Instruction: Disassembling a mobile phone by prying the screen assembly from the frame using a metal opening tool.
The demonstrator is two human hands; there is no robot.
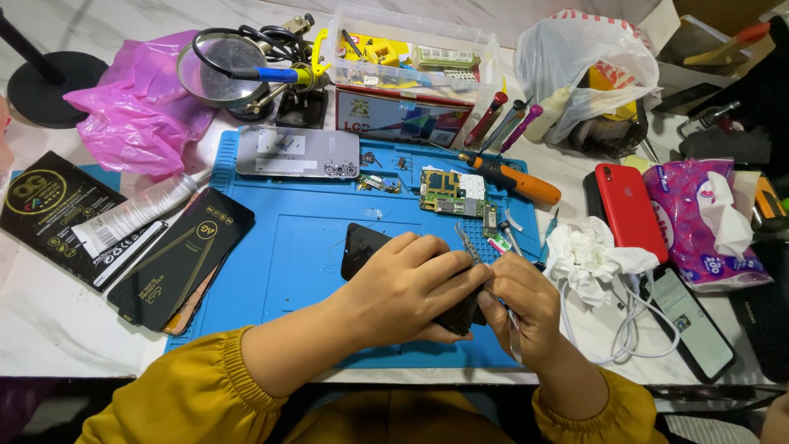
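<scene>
My left hand lies over a black phone that rests on the blue work mat, covering most of it. My right hand presses against the phone's right end and grips thin metal tweezers, whose tips point up past my fingers. Both wrists wear yellow sleeves. A green circuit board and small loose parts lie on the mat just beyond my hands. The phone's right end is hidden by my fingers.
An orange-handled screwdriver, a silver phone back, a magnifier stand, a clear parts box, a pink bag, black packets, a red phone, crumpled tissue, a tissue pack and another phone surround the mat.
</scene>
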